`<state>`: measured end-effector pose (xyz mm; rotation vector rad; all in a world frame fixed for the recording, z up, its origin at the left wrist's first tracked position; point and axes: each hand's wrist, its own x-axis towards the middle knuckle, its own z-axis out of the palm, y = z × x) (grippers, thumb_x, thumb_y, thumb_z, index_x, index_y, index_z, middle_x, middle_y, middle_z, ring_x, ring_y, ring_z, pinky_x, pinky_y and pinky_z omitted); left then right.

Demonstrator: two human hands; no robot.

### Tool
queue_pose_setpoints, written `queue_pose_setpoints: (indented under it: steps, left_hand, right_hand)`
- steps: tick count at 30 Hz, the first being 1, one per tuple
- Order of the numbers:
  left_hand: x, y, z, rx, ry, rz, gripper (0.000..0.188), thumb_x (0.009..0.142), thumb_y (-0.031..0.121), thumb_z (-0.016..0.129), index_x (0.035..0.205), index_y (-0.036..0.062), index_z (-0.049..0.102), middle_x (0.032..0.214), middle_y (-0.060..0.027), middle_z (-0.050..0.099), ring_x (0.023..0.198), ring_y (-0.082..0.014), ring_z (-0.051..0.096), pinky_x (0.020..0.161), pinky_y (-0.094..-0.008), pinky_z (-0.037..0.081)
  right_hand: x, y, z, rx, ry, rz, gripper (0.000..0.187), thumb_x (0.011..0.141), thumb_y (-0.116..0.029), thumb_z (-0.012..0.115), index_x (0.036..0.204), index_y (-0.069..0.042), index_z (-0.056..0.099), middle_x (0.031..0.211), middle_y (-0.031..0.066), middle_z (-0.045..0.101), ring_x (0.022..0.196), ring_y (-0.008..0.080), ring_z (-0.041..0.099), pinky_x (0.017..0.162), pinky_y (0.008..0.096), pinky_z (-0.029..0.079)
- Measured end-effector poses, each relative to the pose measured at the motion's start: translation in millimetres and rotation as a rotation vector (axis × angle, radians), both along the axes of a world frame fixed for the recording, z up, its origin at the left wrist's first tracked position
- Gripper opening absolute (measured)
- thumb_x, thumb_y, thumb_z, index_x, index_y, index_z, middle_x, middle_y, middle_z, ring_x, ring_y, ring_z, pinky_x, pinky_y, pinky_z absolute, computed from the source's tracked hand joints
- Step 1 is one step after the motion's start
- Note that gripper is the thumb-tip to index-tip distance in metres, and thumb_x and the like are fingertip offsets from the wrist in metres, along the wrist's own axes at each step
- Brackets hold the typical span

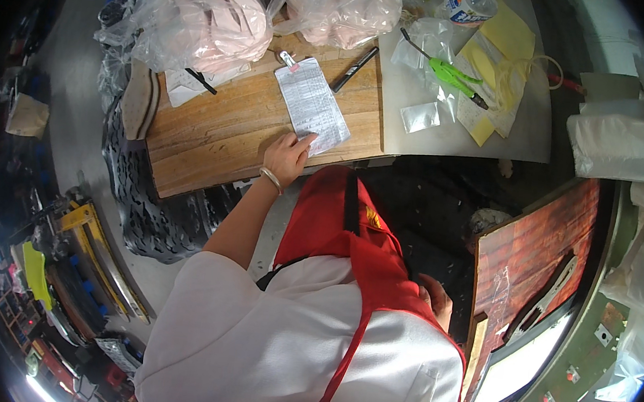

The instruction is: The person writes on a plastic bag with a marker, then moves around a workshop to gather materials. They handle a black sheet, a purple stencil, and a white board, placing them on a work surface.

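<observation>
My left hand (287,157) rests at the near edge of the wooden tabletop, a bracelet on its wrist. Its fingertips lie on the lower left corner of a white sheet (311,100) with rows of writing, and the fingers hold nothing. A metal clip (288,59) with a pink tab sits at the sheet's top. Beside the sheet lies a black marker (355,69). Low beside my red apron (329,209) is my right hand (436,299), away from the table. The apron partly covers it, and whether it holds anything is hidden.
Clear plastic bags of pale pink pieces (215,19) crowd the table's back. On the grey surface at right lie green-handled cutters (449,76), yellow papers (509,33) and a plastic bottle (468,3). A reddish board (533,242) stands right of me; yellow-edged racks (92,242) are at left.
</observation>
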<state>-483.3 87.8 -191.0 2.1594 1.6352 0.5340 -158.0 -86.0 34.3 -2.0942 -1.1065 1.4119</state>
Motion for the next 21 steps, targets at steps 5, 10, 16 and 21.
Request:
queue_pose_setpoints:
  steps: [5,10,16,21]
  left_hand:
    - [0.3,0.4,1.9,0.009,0.000,-0.004,0.031,0.082,0.016,0.059,0.112,0.0212,0.064,0.078,-0.0063,0.051,0.075,-0.0259,0.057,0.066,-0.0384,0.049]
    - [0.8,1.3,3.7,0.010,-0.006,-0.007,0.029,0.084,0.017,0.058,0.112,0.0194,0.064,0.079,-0.0070,0.053,0.075,-0.0265,0.057,0.066,-0.0383,0.049]
    - [0.6,2.5,7.1,-0.002,-0.004,-0.025,0.029,0.084,0.023,0.061,0.113,0.0183,0.064,0.079,-0.0070,0.053,0.074,-0.0258,0.057,0.065,-0.0373,0.048]
    - [0.9,2.3,7.3,0.007,0.039,-0.014,0.029,0.083,0.027,0.063,0.111,0.0204,0.065,0.077,-0.0056,0.053,0.072,-0.0239,0.057,0.063,-0.0363,0.048]
  right_hand:
    - [0.5,-0.4,-1.0,0.010,0.007,-0.001,0.024,0.090,-0.012,0.056,0.110,0.002,0.060,0.093,0.0152,0.067,0.083,0.0190,0.062,0.075,0.0288,0.048]
    - [0.4,-0.8,-1.8,-0.001,0.026,-0.025,0.024,0.090,-0.012,0.056,0.110,0.002,0.060,0.094,0.0145,0.067,0.086,0.0186,0.062,0.076,0.0290,0.048]
    - [1.6,-1.3,-1.9,-0.038,0.102,-0.096,0.025,0.091,-0.013,0.057,0.110,0.003,0.059,0.093,0.0136,0.066,0.087,0.0164,0.061,0.077,0.0282,0.047]
    - [3.1,-0.9,-5.5,-0.026,0.105,-0.105,0.026,0.090,-0.013,0.057,0.110,0.003,0.059,0.094,0.0139,0.067,0.086,0.0166,0.061,0.077,0.0281,0.048]
